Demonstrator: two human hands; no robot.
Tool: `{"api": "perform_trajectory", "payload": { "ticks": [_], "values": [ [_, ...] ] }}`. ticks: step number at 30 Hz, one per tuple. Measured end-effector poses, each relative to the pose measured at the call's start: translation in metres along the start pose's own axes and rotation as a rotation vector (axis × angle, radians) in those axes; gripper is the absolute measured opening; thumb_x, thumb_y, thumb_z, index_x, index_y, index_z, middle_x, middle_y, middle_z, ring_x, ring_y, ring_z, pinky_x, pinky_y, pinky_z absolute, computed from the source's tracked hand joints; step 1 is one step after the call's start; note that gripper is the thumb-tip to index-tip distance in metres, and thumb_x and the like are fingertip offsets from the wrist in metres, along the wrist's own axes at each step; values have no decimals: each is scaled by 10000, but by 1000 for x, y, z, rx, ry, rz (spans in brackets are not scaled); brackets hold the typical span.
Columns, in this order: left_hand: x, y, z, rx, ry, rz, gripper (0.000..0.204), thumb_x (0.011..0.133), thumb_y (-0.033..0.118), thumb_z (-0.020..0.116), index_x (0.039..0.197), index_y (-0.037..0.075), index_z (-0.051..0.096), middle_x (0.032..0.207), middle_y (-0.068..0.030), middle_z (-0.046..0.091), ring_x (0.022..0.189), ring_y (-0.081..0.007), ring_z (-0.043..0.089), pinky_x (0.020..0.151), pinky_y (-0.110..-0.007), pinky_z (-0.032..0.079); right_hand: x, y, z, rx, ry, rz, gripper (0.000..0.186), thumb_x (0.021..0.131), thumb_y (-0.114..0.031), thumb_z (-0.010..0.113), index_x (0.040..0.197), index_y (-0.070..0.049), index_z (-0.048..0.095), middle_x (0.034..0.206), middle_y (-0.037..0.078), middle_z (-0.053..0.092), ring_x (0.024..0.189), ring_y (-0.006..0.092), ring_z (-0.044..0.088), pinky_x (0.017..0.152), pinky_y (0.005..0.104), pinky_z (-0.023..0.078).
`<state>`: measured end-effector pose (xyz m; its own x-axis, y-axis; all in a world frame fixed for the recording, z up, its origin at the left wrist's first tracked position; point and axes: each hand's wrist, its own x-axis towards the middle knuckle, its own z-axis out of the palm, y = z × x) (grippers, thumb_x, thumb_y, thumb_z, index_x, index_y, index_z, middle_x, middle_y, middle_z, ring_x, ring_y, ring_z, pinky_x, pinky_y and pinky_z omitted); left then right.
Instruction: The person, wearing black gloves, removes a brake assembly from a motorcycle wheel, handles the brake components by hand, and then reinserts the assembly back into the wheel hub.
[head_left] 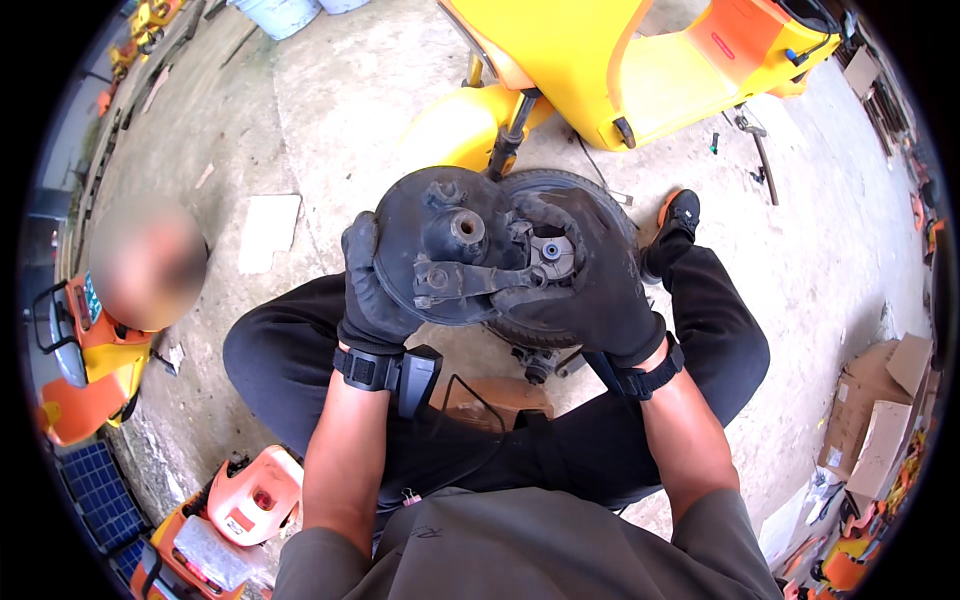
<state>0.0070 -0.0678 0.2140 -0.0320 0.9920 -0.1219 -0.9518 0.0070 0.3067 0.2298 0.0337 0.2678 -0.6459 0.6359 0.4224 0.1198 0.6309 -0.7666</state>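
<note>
My gloved left hand (366, 270) has its fingers wrapped round the left rim of a round dark brake plate (410, 225) with a raised central hole. A lever arm (460, 280) runs across its lower part to a grey metal fitting (550, 258) with a small blue-centred bolt. My gloved right hand (600, 280) is closed round that fitting at the plate's right side, fingertips partly hidden among the parts. Behind the plate is a black tyre (535, 182), partly hidden by it and my hands.
A yellow scooter body (560, 50) with front fork stands ahead. Scooter parts (95, 360) lie left and lower left, beside a blurred patch. Blue buckets (270, 15) are at the top, cardboard boxes (865, 420) at the right, cardboard (470, 400) between my legs, tools (765, 170) on the floor.
</note>
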Motion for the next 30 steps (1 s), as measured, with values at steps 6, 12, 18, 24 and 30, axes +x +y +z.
{"api": "perform_trajectory", "payload": {
  "ticks": [6, 12, 18, 24, 30],
  "values": [
    [-3, 1, 10, -23, -191, 33, 926, 881, 659, 537, 1518, 32, 296, 1497, -208, 420, 1320, -363, 481, 1096, -534, 407, 0, -13, -3, -163, -18, -82, 832, 615, -315, 917, 1298, -36, 531, 1288, 209, 533, 1175, 412, 540, 994, 500, 463],
    [-9, 5, 8, 68, -232, 19, 882, 894, 600, 588, 1515, 44, 302, 1486, -192, 427, 1316, -333, 486, 1101, -503, 418, 1, -18, -6, -88, 30, -55, 807, 546, -271, 926, 1246, -37, 600, 1169, 170, 606, 1079, 367, 603, 929, 449, 494],
    [-9, 3, 16, 142, -173, -47, 919, 882, 645, 579, 1510, 31, 307, 1478, -187, 437, 1309, -323, 493, 1098, -491, 423, -1, -16, -10, -77, 32, -46, 628, 617, -346, 889, 1118, -53, 650, 1032, 138, 640, 1001, 352, 608, 848, 463, 508],
    [-1, 1, 14, -72, -20, -81, 863, 926, 667, 475, 1503, 39, 338, 1472, -204, 456, 1294, -365, 510, 1081, -546, 424, 4, -5, -7, 13, -20, -4, 557, 644, -258, 891, 1104, -48, 658, 1074, 155, 664, 1000, 339, 609, 884, 438, 487],
    [2, 0, 24, -173, 13, -134, 806, 966, 652, 409, 1483, 35, 371, 1442, -197, 489, 1264, -347, 539, 1071, -517, 448, -1, 7, -2, 109, -54, 45, 575, 637, -159, 879, 1145, -20, 650, 1141, 123, 609, 1075, 286, 592, 945, 384, 466]
  ]
}}
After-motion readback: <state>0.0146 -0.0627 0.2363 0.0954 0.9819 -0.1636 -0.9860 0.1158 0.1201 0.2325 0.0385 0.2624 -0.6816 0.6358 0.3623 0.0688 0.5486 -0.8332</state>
